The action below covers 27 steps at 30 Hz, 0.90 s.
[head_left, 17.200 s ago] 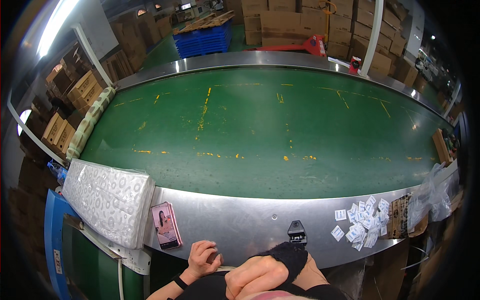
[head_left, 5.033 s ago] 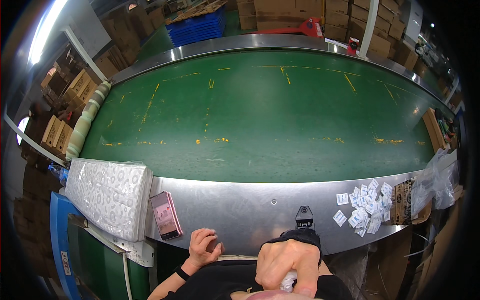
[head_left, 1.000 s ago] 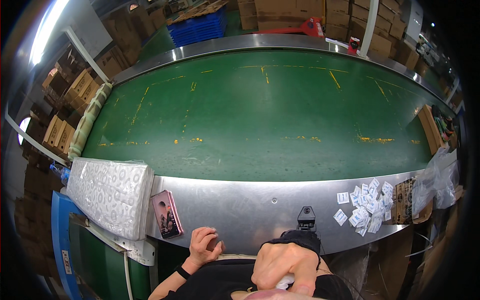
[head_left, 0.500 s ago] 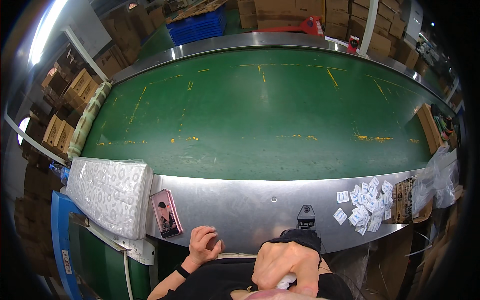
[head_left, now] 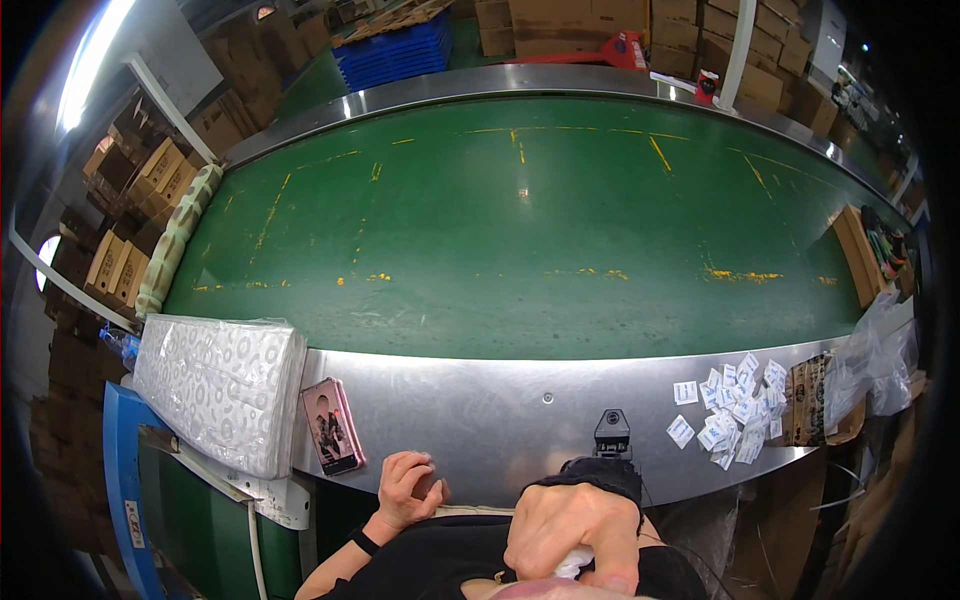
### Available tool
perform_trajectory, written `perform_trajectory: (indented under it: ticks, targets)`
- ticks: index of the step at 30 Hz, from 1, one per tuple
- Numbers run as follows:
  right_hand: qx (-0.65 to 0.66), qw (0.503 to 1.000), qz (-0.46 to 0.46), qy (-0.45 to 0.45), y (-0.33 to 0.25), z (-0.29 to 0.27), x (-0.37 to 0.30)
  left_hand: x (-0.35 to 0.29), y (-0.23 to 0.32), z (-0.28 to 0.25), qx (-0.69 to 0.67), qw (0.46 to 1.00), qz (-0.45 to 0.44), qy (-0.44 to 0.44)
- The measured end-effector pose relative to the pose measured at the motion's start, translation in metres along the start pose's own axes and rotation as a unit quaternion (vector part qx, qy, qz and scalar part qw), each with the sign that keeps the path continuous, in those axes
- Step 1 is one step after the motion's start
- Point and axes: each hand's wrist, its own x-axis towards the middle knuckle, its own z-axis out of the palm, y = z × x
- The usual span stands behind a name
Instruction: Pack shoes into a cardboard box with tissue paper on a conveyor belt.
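Observation:
My left hand (head_left: pixel 405 490) rests at the near edge of the metal ledge (head_left: pixel 470 400), fingers loosely curled and a gap between them and the thumb. Nothing shows in it. A dark band circles that wrist. My right hand (head_left: pixel 570 525) is raised close below the camera, its fingers closed on a crumpled white tissue (head_left: pixel 575 562), mostly hidden. The arm behind it has a dark sleeve. Left of my left hand, a phone (head_left: pixel 333 427) with a pinkish case lies face up, its screen lit. Beyond my right hand, a black clip-like device (head_left: pixel 613 434) sits on the ledge.
A green conveyor belt (head_left: pixel 480 230) with worn yellow lines runs beyond the ledge. At left lies a plastic-wrapped patterned stack (head_left: pixel 220 395). Small white sachets (head_left: pixel 740 408) are piled at right beside an open carton (head_left: pixel 808 400) and clear plastic bags (head_left: pixel 875 350). Blue pallets (head_left: pixel 395 55) stand behind.
The yellow marks on the belt have shifted slightly left. The phone's screen shows a different picture. Both hands have hardly moved.

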Motion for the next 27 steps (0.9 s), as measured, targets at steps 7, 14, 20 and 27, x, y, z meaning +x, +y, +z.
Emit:
perform_trajectory:
  ticks: [7,14,20,27]
  targets:
    - [0.000,0.999,0.043,-0.018,-0.001,-0.001,-0.003,-0.001,0.000,0.000,0.005,1.000,0.001,0.000]
    - [0.006,1.000,0.024,-0.007,-0.001,-0.002,0.002,0.000,0.000,0.000,0.003,1.000,-0.001,0.001]
    - [-0.049,0.995,-0.068,0.046,-0.005,0.004,0.009,0.002,0.001,0.001,0.000,1.000,0.005,0.001]
    - [-0.014,0.986,-0.074,0.145,-0.006,0.017,0.023,-0.002,-0.001,0.000,0.001,1.000,-0.002,-0.003]
